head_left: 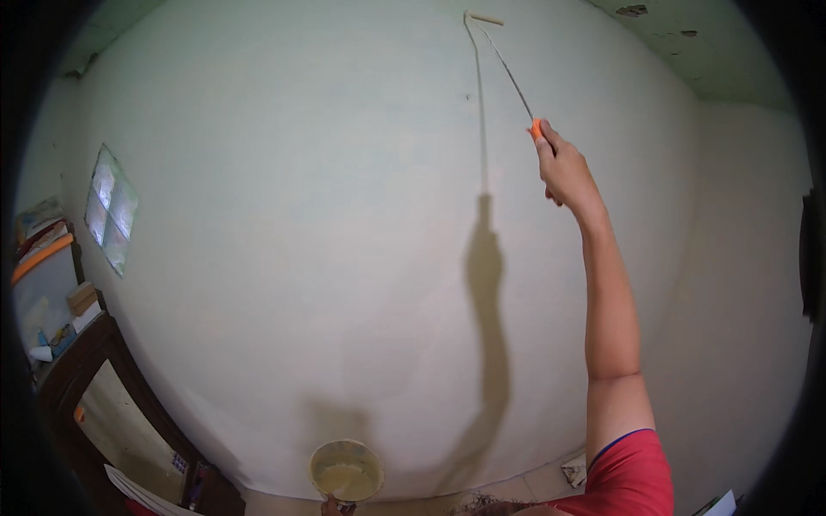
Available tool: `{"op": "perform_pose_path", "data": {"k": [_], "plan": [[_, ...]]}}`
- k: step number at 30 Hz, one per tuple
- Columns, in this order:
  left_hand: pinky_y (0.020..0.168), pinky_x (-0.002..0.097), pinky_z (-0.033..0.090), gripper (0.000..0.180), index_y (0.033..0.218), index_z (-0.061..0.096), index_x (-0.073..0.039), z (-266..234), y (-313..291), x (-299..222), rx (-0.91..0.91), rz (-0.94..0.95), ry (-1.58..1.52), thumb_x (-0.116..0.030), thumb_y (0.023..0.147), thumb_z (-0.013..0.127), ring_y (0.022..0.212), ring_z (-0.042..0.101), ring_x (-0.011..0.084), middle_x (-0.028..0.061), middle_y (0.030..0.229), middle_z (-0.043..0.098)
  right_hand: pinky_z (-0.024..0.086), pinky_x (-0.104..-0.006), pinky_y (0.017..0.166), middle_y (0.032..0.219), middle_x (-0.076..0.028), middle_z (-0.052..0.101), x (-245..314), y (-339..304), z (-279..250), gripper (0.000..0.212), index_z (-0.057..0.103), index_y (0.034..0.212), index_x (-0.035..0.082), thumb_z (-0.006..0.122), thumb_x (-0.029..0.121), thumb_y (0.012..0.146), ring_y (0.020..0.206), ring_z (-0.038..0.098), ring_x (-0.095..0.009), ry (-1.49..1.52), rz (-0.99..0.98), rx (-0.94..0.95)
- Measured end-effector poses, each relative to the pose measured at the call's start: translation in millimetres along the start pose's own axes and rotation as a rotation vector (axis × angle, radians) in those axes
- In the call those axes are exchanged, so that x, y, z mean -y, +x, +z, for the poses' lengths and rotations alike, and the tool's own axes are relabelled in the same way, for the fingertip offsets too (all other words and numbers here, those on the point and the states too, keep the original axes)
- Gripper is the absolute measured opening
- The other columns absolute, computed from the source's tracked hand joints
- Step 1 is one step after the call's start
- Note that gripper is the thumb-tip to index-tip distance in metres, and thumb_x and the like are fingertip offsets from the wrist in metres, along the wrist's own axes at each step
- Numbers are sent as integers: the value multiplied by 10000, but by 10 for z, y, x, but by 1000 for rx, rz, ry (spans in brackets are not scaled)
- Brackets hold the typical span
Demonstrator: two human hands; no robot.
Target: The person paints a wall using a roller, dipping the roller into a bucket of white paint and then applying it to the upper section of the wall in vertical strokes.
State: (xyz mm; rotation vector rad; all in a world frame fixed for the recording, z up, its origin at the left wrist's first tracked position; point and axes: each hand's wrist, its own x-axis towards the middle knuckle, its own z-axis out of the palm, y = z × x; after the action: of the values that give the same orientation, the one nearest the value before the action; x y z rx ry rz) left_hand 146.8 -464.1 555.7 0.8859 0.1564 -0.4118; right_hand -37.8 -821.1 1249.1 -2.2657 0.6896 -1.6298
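Fingers [551, 146] gripping roller handle [537, 129], roller [484, 18] high on pale wall [284, 215], paint bucket [346, 471] below

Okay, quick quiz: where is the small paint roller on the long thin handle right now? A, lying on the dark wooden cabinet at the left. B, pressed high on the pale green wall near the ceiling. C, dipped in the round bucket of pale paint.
B: the small paint roller touches the pale green wall up high, held by the right hand at its orange grip.

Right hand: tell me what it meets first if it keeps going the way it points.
The right hand points up along the roller, which seems to touch the wall. Going on, it likely meets the wall; depth is unclear.
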Motion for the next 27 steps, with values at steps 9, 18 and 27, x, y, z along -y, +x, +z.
{"op": "perform_pose_path", "data": {"k": [9, 18, 27], "plan": [[749, 310, 511, 338, 1201, 575, 12, 175, -89, 90, -22, 37, 53, -194, 943, 646, 907, 605, 193, 111, 1067, 607, 394, -290, 395, 689, -48, 492, 388, 1547, -330, 575, 415, 1473, 167, 429, 467, 982, 476, 464, -122, 61, -112, 18], [770, 324, 513, 375, 1215, 559, 14, 94, -133, 199, 18, 229, 223, -235, 947, 641, 932, 601, 202, 115, 1108, 585, 423, -298, 439, 709, -60, 524, 336, 1481, -136, 508, 485, 1360, 98, 355, 448, 1017, 549, 531, -155, 3, -113, 38], [855, 367, 527, 411, 1191, 545, 18, 681, -471, -223, -108, 14, 4, -309, 954, 618, 974, 588, 237, 102, 1150, 552, 459, -327, 447, 721, -121, 627, -264, 28, -41, 566, 478, 1407, 66, 347, 452, 1014, 449, 532, -171, 2, 30, 25]]}}
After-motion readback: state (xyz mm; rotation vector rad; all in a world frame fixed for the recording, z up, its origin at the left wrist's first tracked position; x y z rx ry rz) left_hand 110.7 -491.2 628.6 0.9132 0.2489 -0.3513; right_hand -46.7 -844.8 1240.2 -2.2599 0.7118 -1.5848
